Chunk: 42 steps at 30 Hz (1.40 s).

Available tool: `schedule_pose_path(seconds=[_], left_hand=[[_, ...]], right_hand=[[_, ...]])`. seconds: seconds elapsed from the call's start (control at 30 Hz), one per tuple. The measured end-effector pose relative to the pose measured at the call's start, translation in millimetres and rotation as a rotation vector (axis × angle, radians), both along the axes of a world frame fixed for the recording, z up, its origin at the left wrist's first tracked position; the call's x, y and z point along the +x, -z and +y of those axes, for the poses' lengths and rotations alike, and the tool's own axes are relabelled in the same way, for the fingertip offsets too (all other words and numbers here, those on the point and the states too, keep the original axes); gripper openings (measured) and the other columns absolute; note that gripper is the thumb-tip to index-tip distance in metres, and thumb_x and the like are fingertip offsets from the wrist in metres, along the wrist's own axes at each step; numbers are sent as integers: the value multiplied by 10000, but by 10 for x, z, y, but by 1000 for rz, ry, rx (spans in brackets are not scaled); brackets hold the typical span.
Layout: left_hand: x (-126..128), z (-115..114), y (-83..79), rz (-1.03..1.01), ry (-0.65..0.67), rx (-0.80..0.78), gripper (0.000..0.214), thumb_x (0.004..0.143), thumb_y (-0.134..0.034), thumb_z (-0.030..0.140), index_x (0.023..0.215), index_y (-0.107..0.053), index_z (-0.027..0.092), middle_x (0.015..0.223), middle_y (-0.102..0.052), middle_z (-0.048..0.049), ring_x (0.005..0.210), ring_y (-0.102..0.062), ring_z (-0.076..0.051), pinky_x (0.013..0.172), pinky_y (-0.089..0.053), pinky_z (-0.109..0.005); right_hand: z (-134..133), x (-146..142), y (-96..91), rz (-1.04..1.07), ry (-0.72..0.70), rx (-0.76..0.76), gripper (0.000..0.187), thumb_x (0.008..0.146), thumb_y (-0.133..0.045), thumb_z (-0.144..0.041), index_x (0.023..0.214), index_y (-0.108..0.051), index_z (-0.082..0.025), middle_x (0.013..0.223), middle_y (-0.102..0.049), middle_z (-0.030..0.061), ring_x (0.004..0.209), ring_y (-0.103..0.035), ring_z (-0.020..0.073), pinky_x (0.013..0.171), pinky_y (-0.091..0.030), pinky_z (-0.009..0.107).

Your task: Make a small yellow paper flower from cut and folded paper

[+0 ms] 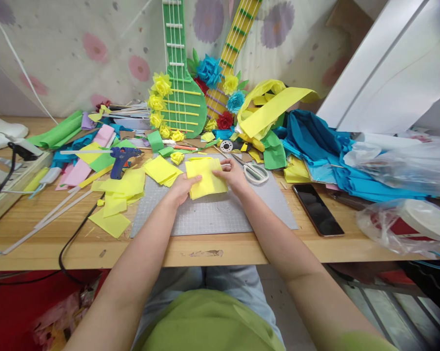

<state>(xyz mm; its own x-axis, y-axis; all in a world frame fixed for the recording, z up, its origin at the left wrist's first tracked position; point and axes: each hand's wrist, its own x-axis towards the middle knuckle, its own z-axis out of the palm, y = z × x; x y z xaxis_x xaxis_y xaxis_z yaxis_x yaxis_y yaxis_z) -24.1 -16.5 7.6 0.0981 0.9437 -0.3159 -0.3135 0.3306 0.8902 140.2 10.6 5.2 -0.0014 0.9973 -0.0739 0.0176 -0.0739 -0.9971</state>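
A square of yellow crepe paper [207, 179] is held up over the grey cutting mat [220, 214]. My left hand [182, 188] pinches its left side, thumb on top. At its upper right, my right hand [234, 174] grips the same square between thumb and fingers. More yellow paper squares [162, 169] lie on the mat just left of it. A small yellow paper rose [177, 158] rests behind them. Scissors [255, 173] with pale handles lie right of my right hand.
A blue glue gun [122, 161] and loose yellow sheets [113, 202] lie to the left. A green paper guitar [187, 107] and a yellow one [238, 36] lean against the back wall. A phone [318, 209], blue crepe paper [315, 141] and a bagged tub [410, 222] sit right.
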Motion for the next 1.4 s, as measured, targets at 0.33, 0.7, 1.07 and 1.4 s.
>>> schedule_pose_path(seconds=[0.33, 0.7, 1.07, 1.4], left_hand=[[-48, 15, -32, -14, -47, -16, 289, 572, -715, 140, 851, -649, 102, 857, -697, -109, 814, -653, -229, 823, -500, -392], [-83, 114, -16, -64, -463, 61, 307, 676, -625, 86, 980, -619, 131, 981, -678, -94, 924, -635, -200, 850, -501, -357], [-102, 120, -87, -82, -589, 99, 410, 733, -578, 88, 1134, -555, 169, 1072, -649, -83, 977, -614, -180, 814, -518, -299], [-179, 188, -67, -123, -687, 143, 495, 756, -542, 69, 1227, -481, 210, 1110, -634, -67, 1067, -567, -162, 844, -501, -262]], right_hand=[[128, 140, 8, -54, 87, 69, 428, 489, -707, -341, 791, -431, -215, 659, -572, -35, 580, -526, 108, 527, -383, 242], [98, 1086, -137, -1190, 45, 77, 223, 611, -619, -327, 772, -573, -180, 836, -601, 90, 734, -548, 198, 634, -404, 311], [-36, 1051, -375, -916, -28, -80, 164, 604, -622, -332, 652, -579, -182, 609, -596, 33, 566, -524, 154, 520, -358, 274], [-77, 501, -335, -541, -504, 149, 393, 580, -683, -488, 816, -568, -195, 780, -594, 3, 696, -519, 136, 597, -408, 235]])
